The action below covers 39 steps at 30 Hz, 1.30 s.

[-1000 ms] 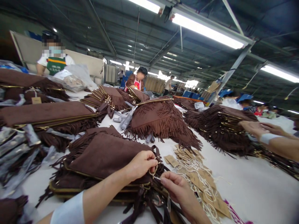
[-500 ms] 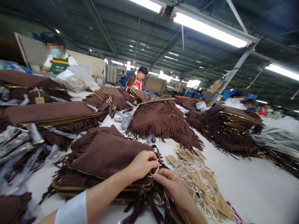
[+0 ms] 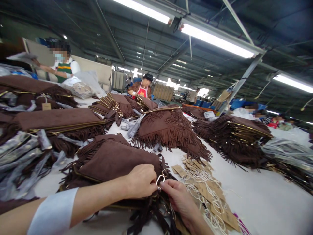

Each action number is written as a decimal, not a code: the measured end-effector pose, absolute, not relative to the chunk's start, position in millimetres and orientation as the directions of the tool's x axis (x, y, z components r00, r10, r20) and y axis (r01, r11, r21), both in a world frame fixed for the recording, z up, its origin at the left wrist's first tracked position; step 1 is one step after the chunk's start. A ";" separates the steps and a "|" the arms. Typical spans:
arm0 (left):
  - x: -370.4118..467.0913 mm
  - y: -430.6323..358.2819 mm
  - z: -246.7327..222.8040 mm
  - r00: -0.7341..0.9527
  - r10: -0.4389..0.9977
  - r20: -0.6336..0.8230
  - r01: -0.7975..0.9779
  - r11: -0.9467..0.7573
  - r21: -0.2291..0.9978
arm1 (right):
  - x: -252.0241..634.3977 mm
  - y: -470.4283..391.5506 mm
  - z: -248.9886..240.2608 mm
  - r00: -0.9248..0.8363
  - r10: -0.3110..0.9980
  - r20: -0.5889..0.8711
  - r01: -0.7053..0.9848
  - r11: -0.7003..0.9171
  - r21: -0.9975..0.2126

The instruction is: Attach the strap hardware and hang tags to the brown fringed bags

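A brown suede-look fringed bag (image 3: 117,160) lies on top of a small stack in front of me. At its right corner is a gold-toned oval metal clasp (image 3: 160,179). My right hand (image 3: 179,197) pinches the lower end of the clasp between thumb and fingertips. My left hand (image 3: 143,181) is closed with its knuckles up, gripping the clasp's left side; its fingertips are mostly hidden. Dark straps (image 3: 158,215) hang below both hands. Just right of my right hand lies a heap of brown card tags (image 3: 207,192) with white strings.
Fringed bags are stacked at the left (image 3: 58,119), the middle (image 3: 166,125) and the right (image 3: 244,130) of the white table (image 3: 266,202). Plastic-wrapped straps (image 3: 24,163) lie at left. Two co-workers, in a green apron (image 3: 64,70) and a red apron (image 3: 142,92), are across the table.
My left hand has rolled over so its knuckles face up, and its forearm lies lower and flatter. The clasp now stands more upright. The green-aproned co-worker has raised a plastic sheet.
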<state>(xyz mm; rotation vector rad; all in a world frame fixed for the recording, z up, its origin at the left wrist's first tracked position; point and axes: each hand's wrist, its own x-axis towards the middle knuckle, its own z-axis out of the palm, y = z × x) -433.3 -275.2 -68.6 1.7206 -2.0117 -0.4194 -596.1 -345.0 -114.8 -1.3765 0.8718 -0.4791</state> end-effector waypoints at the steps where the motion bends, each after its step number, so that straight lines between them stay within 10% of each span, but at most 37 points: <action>1: -435.2 -274.5 -71.2 -0.120 -0.982 0.149 -0.850 0.179 0.496 | -595.9 -344.7 -115.7 0.614 -0.753 -0.238 -0.181 0.160 -0.970; 12: -428.8 -285.7 -52.4 0.004 -0.957 0.291 -0.596 0.232 0.769 | -614.7 -345.7 -103.1 0.493 -0.843 0.216 -0.391 -0.436 -0.810; 39: -442.8 -297.9 -99.2 0.038 -0.998 0.045 -0.276 0.033 0.961 | -600.6 -354.8 -109.3 0.518 -0.747 0.416 -0.314 -0.619 -0.720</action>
